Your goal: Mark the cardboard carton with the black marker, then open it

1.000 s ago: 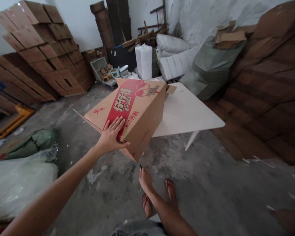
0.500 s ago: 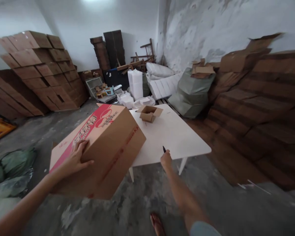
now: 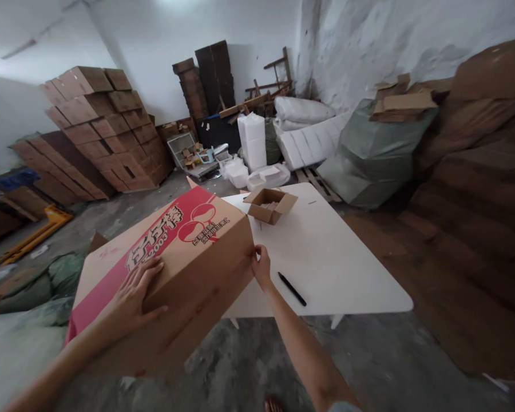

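Observation:
A large cardboard box (image 3: 214, 269) with a red band, printed characters and two round drawings on top sits tilted at the left, overlapping the white table (image 3: 347, 269). My left hand (image 3: 139, 289) lies on its top near the edge, fingers stretched out and thumb over the side. At the box's right corner, my right hand (image 3: 261, 264) pinches the edge with bent fingers. A black marker pen (image 3: 292, 288) lies on the table, to the right of that hand. Behind it stands a small open cardboard box (image 3: 264, 214) with something inside that I cannot make out.
Stacked cartons (image 3: 111, 131) stand by the far left wall, near a yellow pallet jack (image 3: 47, 229). White foam and wrapped rolls (image 3: 313, 137) lie behind the table. A large green sack (image 3: 369, 160) and brown cardboard stacks (image 3: 476, 229) rise at the right.
The marker pen has left my right hand and now lies on the table. My right hand has moved left to the big box's corner. My left hand stays on the box; the view has shifted.

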Available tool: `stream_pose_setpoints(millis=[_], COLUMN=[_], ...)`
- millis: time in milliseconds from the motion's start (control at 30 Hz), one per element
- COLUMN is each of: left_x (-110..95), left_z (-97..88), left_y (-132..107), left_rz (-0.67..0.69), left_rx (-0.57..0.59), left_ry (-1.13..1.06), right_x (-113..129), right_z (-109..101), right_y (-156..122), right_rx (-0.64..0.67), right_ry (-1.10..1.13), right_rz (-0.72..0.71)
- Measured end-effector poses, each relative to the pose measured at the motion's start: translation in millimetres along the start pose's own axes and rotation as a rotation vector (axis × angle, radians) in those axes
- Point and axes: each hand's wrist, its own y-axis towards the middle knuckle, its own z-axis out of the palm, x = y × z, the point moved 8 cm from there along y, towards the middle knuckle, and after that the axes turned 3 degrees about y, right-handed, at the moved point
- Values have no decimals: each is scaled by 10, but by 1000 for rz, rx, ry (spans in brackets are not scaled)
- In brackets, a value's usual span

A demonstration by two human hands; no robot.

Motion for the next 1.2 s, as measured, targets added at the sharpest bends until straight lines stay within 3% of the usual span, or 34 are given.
stream_pose_setpoints(millis=[133,267,467,600,700,767,1000,1200], left_x=[26,-4,-227,-283,-268,-264,-313,-287], left_z=[5,-2,63,140,149,143,120,133], left_y=[-45,19,766,1122,1139,1112,1123,1117], left_rz=[-56,-88,-180,-220,-221,-225,-258,-261], left_rx=[51,70,49,60,53,54,90,85], left_ry=[-19,-35,-21,-55,-67,-69,-60,-49], right_x=[-39,-53,-81,-41,-48,-74,-115,-79], right_z=[-57,-78,-145,-173,-133,-134,-174,-169], right_y=[-183,-174,25,-149,-328,-357,-201,-70], right_rx=[-120,-147,13,147,230,213,110,168], right_ry=[78,114,166,156,146,138,107,121], right_rz=[43,57,69,34,34,39,29,27])
